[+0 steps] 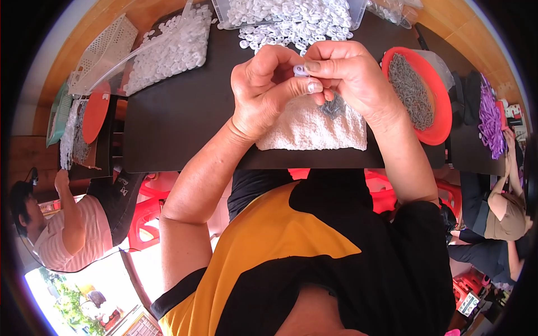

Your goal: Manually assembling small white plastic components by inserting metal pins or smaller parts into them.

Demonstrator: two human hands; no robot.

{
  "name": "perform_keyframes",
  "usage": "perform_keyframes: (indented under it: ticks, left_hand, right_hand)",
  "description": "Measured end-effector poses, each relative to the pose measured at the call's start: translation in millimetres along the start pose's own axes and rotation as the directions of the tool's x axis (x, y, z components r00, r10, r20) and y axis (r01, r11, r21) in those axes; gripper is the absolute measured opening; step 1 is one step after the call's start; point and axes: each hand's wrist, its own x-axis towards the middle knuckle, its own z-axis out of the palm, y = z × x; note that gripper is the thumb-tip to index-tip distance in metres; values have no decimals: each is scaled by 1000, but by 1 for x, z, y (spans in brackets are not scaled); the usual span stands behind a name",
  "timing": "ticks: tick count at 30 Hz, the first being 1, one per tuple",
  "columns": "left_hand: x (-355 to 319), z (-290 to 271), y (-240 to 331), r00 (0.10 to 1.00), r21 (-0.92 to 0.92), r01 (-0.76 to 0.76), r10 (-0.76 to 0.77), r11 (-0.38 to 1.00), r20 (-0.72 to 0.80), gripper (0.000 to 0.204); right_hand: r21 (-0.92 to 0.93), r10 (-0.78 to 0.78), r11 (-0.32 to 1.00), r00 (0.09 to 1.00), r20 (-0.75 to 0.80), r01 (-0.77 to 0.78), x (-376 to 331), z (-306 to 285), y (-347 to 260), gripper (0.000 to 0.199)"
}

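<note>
Both hands meet above a white towel (302,130) spread on the dark table. A small white oval plastic piece (301,70) with a hole in it sits between their fingertips. My left hand (263,92) pinches it from the left, thumb below. On the other side, my right hand (358,75) is closed, its thumb and fingertips against the same piece. Whether the right fingers also hold something tinier is hidden. Under the right hand, a little heap of grey metal bits (334,106) lies on the towel, partly covered by the fingers.
Many similar white pieces (269,38) spill before a clear bin (358,14) at the back; more fill a tray at back left (168,59). A red oval basin (443,126) of grey metal parts stands right. Other people sit at left (75,224) and right (504,215).
</note>
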Motion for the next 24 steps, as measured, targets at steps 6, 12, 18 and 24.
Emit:
perform_keyframes:
  ticks: [6,12,18,24]
  left_hand:
    - [-2,1,-5,998,-91,43,-46,995,-31,20]
    - [-2,0,0,994,-99,98,-103,990,-44,20]
    - [4,1,-15,992,-160,77,-91,984,-83,19]
    - [6,-2,-10,990,-116,89,-100,989,-97,25]
  right_hand:
    - [41,9,999,1000,26,-10,2,0,4,19]
    - [118,4,993,997,77,-13,4,-1,11,19]
    - [37,-45,998,999,-14,45,6,0,8,22]
    - [-50,-93,995,990,-105,88,7,2,3,16]
